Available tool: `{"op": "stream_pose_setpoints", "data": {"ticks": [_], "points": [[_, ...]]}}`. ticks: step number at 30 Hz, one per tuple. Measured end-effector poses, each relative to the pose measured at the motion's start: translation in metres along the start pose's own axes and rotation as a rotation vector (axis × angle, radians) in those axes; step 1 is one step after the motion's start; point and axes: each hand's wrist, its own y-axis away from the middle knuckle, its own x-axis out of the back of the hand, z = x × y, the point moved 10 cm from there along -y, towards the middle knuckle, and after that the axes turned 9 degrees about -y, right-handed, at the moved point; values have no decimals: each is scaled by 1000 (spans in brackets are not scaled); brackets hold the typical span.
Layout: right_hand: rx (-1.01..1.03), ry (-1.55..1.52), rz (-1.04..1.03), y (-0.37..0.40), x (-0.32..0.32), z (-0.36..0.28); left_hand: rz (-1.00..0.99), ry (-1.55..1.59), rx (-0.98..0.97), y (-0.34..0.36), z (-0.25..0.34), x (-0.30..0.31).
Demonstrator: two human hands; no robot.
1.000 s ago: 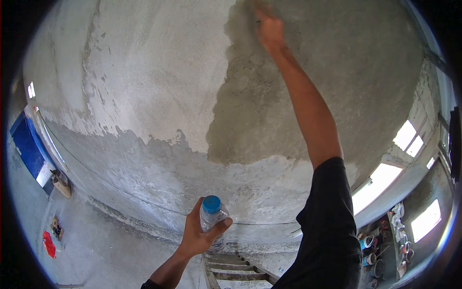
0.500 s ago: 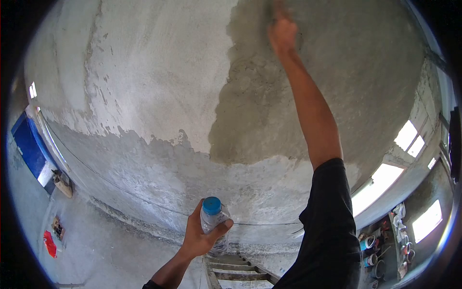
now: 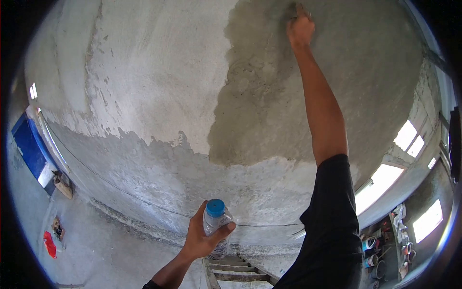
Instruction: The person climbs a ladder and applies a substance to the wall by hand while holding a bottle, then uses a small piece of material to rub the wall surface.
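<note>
My left hand [image 3: 204, 239] is wrapped around a clear plastic bottle [image 3: 219, 222] with a blue cap, held upright low in the middle of the view. Up at the top, my right hand [image 3: 301, 30] is against the damp, dark grey plaster [image 3: 262, 101] of the wall, its arm stretched out. The fingers there look closed, and a small dark shape lies just past them; what they hold, if anything, I cannot make out. Left of the damp patch the wall [image 3: 159, 67] is pale and dry, with a ragged lower edge.
Below my left hand a wooden ladder [image 3: 240, 276] leads downward. A thin cable [image 3: 125, 190] runs along the lower wall. Buckets [image 3: 370, 260] and a cluttered shelf [image 3: 400, 241] stand at the lower right. A blue door [image 3: 29, 147] and a red item [image 3: 49, 244] are at the left.
My right hand has moved to the right and slightly down across the damp plaster. The bottle in my left hand has shifted a little to the right and down.
</note>
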Motion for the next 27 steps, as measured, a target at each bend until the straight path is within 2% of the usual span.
{"op": "stream_pose_setpoints", "data": {"ticks": [1,3,5,7,8,10,12,14,17,18,20,22,24,25,27], "points": [[-1,-6,-2,0,-12,8,11,-18,-12,-1,-1,1],[618,-41,317,30,-15,-20,21,-31,-23,-1,-1,1],[847,-14,73,68,-59,-36,7,-19,-25,-2,0,0],[1110,-261,128,135,-34,-72,12,-22,-37,-4,1,1],[1113,-262,125,141,-29,-75,20,-22,-43,-4,1,1],[932,-400,82,132,-18,-72,15,-14,-16,-3,0,1],[471,-274,117,90,9,-50,9,-4,15,0,-3,2],[484,-224,407,54,54,-36,35,-66,-34,-1,-1,5],[450,-85,480,9,61,-24,38,-64,-44,0,-3,4],[446,-84,482,3,46,-17,35,-66,-43,0,-4,4],[677,195,528,15,-2,-32,22,-62,-37,-1,-6,1],[586,117,192,33,-40,-45,15,-59,-38,-2,-6,-1],[745,60,52,71,-66,-63,5,-57,-36,-2,-4,-4],[743,64,52,78,-61,-62,6,-53,-25,-1,-3,-4],[869,-88,-9,93,-49,-76,8,-52,-13,1,-2,-3]]}}
